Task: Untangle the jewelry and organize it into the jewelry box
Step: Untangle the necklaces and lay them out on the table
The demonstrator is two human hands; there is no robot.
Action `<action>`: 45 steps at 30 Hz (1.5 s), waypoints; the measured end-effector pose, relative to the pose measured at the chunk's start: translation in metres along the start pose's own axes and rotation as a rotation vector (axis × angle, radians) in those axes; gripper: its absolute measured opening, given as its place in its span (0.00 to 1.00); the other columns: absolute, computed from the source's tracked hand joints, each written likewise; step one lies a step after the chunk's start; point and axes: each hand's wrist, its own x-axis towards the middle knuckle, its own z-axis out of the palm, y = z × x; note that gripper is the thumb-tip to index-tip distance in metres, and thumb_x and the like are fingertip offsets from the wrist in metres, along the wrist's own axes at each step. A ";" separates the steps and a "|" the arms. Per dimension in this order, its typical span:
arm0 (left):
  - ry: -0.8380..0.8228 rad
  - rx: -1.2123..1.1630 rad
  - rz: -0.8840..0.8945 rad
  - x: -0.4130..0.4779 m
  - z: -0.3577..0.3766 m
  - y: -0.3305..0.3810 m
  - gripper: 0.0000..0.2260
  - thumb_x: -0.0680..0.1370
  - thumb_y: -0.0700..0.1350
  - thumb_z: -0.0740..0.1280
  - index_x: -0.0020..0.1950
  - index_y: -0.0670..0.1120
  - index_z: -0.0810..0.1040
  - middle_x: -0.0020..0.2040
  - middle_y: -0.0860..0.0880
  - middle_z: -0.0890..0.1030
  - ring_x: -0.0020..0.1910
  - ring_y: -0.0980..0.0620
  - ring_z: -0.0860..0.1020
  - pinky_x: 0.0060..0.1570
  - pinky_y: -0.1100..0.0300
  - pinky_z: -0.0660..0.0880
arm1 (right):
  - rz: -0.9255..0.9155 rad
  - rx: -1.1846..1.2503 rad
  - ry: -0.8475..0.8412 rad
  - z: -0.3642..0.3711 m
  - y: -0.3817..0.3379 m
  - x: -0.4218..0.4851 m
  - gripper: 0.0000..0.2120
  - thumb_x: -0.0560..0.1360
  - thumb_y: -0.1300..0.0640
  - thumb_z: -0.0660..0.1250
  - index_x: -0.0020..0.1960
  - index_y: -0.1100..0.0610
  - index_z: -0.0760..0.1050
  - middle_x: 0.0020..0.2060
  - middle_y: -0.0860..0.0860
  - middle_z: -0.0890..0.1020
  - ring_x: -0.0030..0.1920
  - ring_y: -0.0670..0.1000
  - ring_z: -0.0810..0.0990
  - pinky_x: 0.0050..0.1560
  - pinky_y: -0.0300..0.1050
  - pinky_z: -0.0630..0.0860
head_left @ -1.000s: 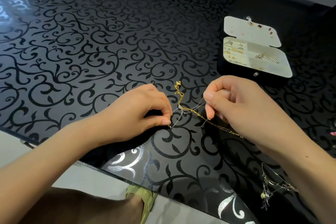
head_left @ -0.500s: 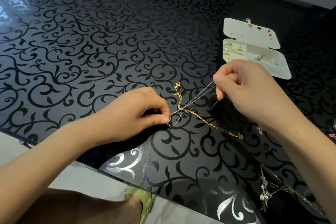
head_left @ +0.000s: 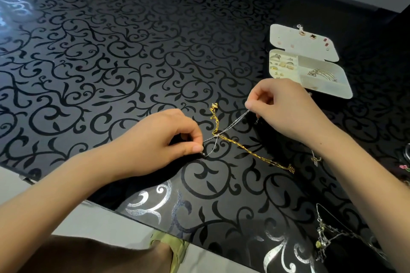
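Your left hand point(head_left: 159, 142) pinches the low end of the thin silver chain point(head_left: 232, 123) btwn thumb & forefinger, right down at the table point(head_left: 111, 62). Your right hand point(head_left: 286, 111) pinches the other end, raised, so the strands run taut btwn them. The silver crosses the gold chain point(head_left: 253, 152) approx. at its bend & looks looped round it there; the gold lies slack on the glossy black, scroll-patterned top. Don't pull harder, imo: hair-fine links cinch a knot. Ease the tension, open the loop w/ a fingertip, then draw the silver thru. Gold links are chunkier, elongated, w/ a small fitting at each end. The cream jewelry box point(head_left: 345, 93) sits open just beyond your right hand, rings etc. in its compartments. A second tangle point(head_left: 324, 237) waits near the table edge.
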 end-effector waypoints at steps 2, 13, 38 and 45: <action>-0.001 -0.002 0.028 0.000 0.000 -0.001 0.09 0.71 0.61 0.61 0.43 0.59 0.75 0.44 0.61 0.78 0.50 0.58 0.74 0.50 0.67 0.68 | -0.009 -0.079 -0.013 0.002 0.000 -0.003 0.05 0.73 0.54 0.68 0.38 0.50 0.77 0.37 0.45 0.78 0.36 0.44 0.74 0.36 0.39 0.66; 0.204 0.108 -0.013 0.011 0.007 0.003 0.11 0.71 0.58 0.63 0.42 0.54 0.81 0.41 0.59 0.78 0.45 0.58 0.72 0.49 0.64 0.69 | -0.249 -0.123 -0.006 0.030 -0.012 -0.033 0.03 0.74 0.51 0.67 0.42 0.48 0.77 0.40 0.43 0.76 0.43 0.45 0.71 0.45 0.39 0.63; 0.293 0.158 0.038 0.023 0.017 0.002 0.11 0.72 0.51 0.65 0.51 0.52 0.82 0.44 0.56 0.76 0.45 0.58 0.67 0.49 0.66 0.64 | -0.346 -0.116 -0.013 0.047 -0.001 -0.034 0.05 0.74 0.51 0.66 0.41 0.50 0.74 0.35 0.42 0.73 0.40 0.44 0.70 0.39 0.38 0.65; 0.140 -0.040 -0.025 0.028 0.017 0.004 0.08 0.72 0.46 0.71 0.48 0.58 0.80 0.48 0.57 0.77 0.52 0.54 0.70 0.57 0.60 0.65 | -0.261 0.082 -0.075 0.041 0.002 -0.031 0.07 0.76 0.53 0.65 0.40 0.46 0.72 0.35 0.40 0.75 0.40 0.39 0.71 0.40 0.32 0.64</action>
